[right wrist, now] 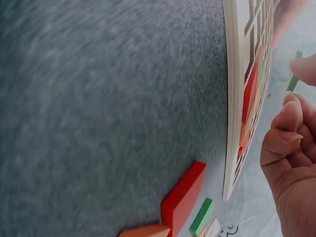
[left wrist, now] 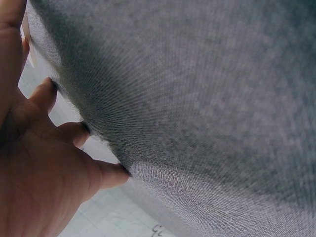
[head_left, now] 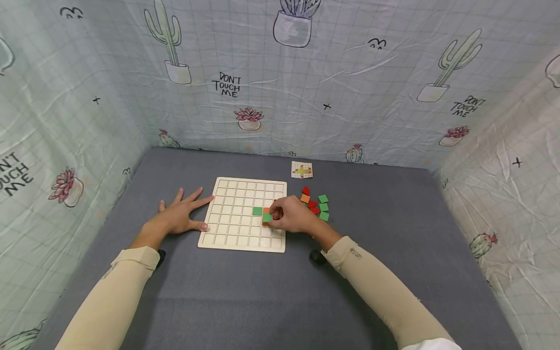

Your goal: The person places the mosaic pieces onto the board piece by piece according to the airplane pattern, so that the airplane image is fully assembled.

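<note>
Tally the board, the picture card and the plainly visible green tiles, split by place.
Board: 1
Picture card: 1
Green tile lying on the board: 1
Green tile held by the right hand: 1
Green tiles in the column right of the board: 3
Total: 7
The right hand may hide more.

A green tile (head_left: 267,218) is held above the gridded board (head_left: 226,218).

The left forearm (head_left: 111,296) and right forearm (head_left: 385,296) both reach forward, slanting inward. The left hand (head_left: 178,217) is palm down — fingers spread wide, thumb apart. The right hand (head_left: 292,214) pinches with thumb and fingertip — other fingers curl toward the palm.
</note>
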### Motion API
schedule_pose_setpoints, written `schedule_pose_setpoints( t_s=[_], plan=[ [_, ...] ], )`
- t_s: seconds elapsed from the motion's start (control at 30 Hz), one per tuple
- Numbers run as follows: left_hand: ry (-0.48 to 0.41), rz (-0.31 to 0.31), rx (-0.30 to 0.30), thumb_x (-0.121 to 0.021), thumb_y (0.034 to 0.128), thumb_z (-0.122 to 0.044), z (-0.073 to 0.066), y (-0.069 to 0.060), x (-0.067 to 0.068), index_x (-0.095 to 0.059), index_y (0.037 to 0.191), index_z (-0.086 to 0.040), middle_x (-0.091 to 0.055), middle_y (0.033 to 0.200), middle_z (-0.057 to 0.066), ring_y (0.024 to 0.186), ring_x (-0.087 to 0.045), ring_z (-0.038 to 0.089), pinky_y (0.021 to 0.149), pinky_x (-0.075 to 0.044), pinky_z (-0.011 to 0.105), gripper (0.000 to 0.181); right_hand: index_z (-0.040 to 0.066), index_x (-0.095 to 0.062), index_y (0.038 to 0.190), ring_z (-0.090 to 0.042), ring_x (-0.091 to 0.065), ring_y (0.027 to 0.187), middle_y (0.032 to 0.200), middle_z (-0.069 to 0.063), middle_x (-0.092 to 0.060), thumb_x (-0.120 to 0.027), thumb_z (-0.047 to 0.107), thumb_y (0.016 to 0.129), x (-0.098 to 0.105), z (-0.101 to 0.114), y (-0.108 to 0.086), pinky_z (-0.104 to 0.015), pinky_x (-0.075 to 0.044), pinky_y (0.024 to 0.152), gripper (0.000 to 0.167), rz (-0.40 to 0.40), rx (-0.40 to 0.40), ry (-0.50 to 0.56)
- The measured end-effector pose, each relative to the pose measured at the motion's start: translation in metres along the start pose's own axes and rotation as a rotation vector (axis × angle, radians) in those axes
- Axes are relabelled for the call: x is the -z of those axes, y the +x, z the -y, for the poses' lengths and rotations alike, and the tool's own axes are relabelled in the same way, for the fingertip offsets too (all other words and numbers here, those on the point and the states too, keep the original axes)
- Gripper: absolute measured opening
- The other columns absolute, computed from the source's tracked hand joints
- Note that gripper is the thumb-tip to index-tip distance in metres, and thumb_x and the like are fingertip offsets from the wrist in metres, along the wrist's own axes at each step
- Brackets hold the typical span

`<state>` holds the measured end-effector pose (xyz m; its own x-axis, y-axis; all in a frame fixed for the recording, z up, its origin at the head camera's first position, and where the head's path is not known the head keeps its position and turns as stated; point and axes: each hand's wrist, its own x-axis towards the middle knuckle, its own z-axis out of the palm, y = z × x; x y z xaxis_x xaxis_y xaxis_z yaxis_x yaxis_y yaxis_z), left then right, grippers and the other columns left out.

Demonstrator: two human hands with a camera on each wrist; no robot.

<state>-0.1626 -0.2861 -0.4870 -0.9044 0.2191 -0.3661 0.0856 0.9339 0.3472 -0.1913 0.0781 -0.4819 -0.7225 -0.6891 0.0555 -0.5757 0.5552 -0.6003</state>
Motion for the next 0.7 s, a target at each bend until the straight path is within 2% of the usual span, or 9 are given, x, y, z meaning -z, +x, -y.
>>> schedule_pose_setpoints(
  t_s=[0.23, 0.5, 0.7],
  plan=[
    [0.003, 0.002, -0.002, -0.073, 0.0788, -0.073, 0.0, 0.0, 0.0, -0.026, 0.166, -0.036, -0.003, 0.178, 0.009, 0.157, 0.009, 0.059, 0.109, 0.006, 0.091, 0.106, 0.009, -0.073, 0.085, -0.005, -0.053, 0.068, 0.076, 0.0, -0.066, -0.079, 0.013, 0.087, -0.006, 0.004, 0.005, -0.018, -0.045, 0.067, 0.008, -0.021, 0.034, -0.007],
    [-0.003, 0.0, 0.001, -0.074, 0.0797, -0.071, 0.0, 0.001, 0.0, -0.026, 0.166, -0.036, -0.003, 0.178, 0.009, 0.158, 0.01, 0.058, 0.109, 0.007, 0.091, 0.105, 0.005, -0.075, 0.09, -0.005, -0.055, 0.069, 0.078, -0.002, -0.069, -0.078, 0.011, 0.087, -0.01, 0.006, 0.01, -0.018, -0.047, 0.068, 0.007, -0.013, 0.045, -0.005],
    [0.0, -0.007, 0.003, -0.075, 0.0802, -0.069, -0.001, -0.001, 0.001, -0.027, 0.166, -0.036, -0.003, 0.178, 0.009, 0.158, 0.009, 0.058, 0.109, 0.006, 0.091, 0.104, 0.006, -0.075, 0.09, -0.004, -0.057, 0.07, 0.079, -0.002, -0.071, -0.078, 0.011, 0.086, -0.012, 0.007, 0.012, -0.018, -0.048, 0.069, 0.007, -0.005, 0.034, -0.015]
  ],
)
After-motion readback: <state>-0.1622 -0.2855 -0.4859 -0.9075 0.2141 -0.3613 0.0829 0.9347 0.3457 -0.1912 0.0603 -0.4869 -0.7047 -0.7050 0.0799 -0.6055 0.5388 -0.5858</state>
